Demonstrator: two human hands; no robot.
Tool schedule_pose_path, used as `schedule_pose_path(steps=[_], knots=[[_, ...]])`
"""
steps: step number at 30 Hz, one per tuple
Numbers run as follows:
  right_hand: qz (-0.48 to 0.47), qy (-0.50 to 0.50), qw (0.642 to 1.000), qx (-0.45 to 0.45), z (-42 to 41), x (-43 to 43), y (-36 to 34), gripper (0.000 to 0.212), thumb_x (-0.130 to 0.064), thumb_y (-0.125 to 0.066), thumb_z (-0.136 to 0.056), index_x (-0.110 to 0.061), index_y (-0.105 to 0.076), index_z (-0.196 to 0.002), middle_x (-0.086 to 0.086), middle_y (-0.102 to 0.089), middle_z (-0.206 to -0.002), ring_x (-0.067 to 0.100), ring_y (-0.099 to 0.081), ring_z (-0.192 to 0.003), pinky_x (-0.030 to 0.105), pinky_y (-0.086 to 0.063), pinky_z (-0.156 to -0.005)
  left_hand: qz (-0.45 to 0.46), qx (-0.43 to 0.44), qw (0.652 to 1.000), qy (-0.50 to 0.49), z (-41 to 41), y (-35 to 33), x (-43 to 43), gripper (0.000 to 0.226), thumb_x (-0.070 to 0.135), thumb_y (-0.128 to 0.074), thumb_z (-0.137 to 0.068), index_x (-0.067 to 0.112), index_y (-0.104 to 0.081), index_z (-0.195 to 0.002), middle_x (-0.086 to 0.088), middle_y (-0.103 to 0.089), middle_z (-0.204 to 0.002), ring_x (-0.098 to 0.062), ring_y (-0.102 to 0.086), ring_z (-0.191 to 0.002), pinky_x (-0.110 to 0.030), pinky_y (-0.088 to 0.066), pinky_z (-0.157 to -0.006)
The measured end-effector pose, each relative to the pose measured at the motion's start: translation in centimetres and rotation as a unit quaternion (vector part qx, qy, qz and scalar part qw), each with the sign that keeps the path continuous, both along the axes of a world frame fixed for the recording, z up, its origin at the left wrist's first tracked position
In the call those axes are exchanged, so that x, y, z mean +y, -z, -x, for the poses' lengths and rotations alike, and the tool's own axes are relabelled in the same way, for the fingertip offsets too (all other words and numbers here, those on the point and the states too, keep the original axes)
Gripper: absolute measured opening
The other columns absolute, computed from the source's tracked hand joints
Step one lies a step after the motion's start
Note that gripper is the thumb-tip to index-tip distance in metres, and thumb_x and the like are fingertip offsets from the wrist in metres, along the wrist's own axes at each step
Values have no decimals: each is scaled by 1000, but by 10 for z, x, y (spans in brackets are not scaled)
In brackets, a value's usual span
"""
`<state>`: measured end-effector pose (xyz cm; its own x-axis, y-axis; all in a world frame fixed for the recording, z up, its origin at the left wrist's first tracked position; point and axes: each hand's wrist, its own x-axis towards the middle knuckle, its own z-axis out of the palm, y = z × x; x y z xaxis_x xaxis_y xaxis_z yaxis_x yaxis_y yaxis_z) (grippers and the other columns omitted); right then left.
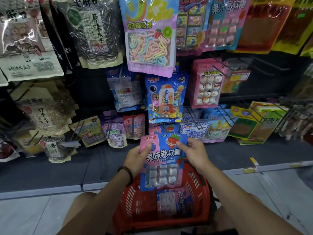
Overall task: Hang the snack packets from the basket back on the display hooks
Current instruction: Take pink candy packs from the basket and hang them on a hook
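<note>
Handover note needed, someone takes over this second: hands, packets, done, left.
Left hand: pinches the upper left edge of the pink-and-blue candy packet.
Right hand: pinches its upper right corner.
The packet is upright above the red basket, just below what look like matching packets on the display.
Done: this packet is out of the basket, not yet hung.
Left: hang it; at least one more packet lies in the basket.

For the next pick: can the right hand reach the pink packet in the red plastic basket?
Probably not yet: the right hand pinches the pink-and-blue candy packet, which hangs over the pink packet in the basket.
</note>
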<state>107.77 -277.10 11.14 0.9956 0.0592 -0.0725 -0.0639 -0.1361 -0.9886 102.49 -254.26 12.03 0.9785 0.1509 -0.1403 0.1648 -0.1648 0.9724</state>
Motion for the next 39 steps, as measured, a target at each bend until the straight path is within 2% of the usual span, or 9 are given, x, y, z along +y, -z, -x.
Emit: schedule_pose_path(steps=[4,7,11,16,21,26,31,34,39], knots=[[45,-15,998,-37,-11,-7,11,45,-44,-76,-95,1,-74,-102,17,-78,-93,34,-76,-87,52,-63,-77,-62,-30,997,-37,-17,7,10,19,40,-72,-94,23,-80,-94,12,-74,-70,-14,-70,-63,-29,-57,-54],[23,-18,999,-23,-21,-12,21,6,-16,-74,-98,-11,-78,-98,-2,-79,-78,15,-76,-75,37,-61,-74,-98,-47,994,-28,-29,15,9,8,34,-75,-93,31,-80,-98,11,-79,-86,-10,-75,-71,-28,-61,-65],[-16,-3,1000,-15,-37,-14,39,7,-7,-71,-99,-9,-77,-100,12,-80,-93,38,-78,-96,48,-64,-87,-10,-24,999,-21,-50,41,2,14,10,-73,-95,22,-79,-92,-4,-80,-95,-26,-78,-84,-52,-62,-87],[-38,6,999,7,-62,-21,66,10,-4,-72,-97,-10,-79,-101,10,-80,-96,32,-79,-99,44,-63,-94,12,-15,1000,-24,-79,67,-6,30,9,-77,-91,37,-82,-82,-2,-81,-93,-29,-77,-95,-43,-60,-91],[-44,4,998,39,-97,-16,95,8,-6,-72,-98,-6,-78,-102,13,-80,-98,33,-79,-100,47,-62,-97,21,19,999,-38,-113,91,-4,27,17,-73,-95,39,-81,-82,-5,-80,-95,-35,-74,-101,-53,-58,-98],[-43,10,997,57,-128,-7,116,9,-12,-69,-100,-11,-76,-94,20,-78,-101,37,-77,-99,45,-64,-91,23,60,997,-50,-144,113,-3,17,30,-67,-100,35,-81,-91,-2,-80,-102,-31,-74,-102,-54,-59,-93],[-36,29,997,55,-147,-8,124,10,-15,-69,-101,-13,-76,-95,18,-77,-96,14,-75,-77,28,-62,-72,63,63,994,-62,-162,116,-13,19,22,-61,-104,19,-78,-97,-4,-81,-100,-33,-74,-104,-53,-61,-90],[-7,30,998,49,-156,-8,127,16,-22,-69,-102,-11,-76,-93,18,-78,-92,21,-74,-77,43,-63,-75,83,64,991,-87,-167,117,-17,21,23,-61,-103,19,-77,-91,-5,-81,-95,-26,-75,-95,-41,-64,-83],[-1,42,998,47,-164,-1,123,19,-24,-69,-102,-16,-75,-85,2,-76,-79,12,-73,-70,28,-62,-67,95,70,986,-114,-173,122,-19,28,28,-63,-102,12,-77,-84,-3,-81,-89,-10,-76,-80,-22,-59,-66]])
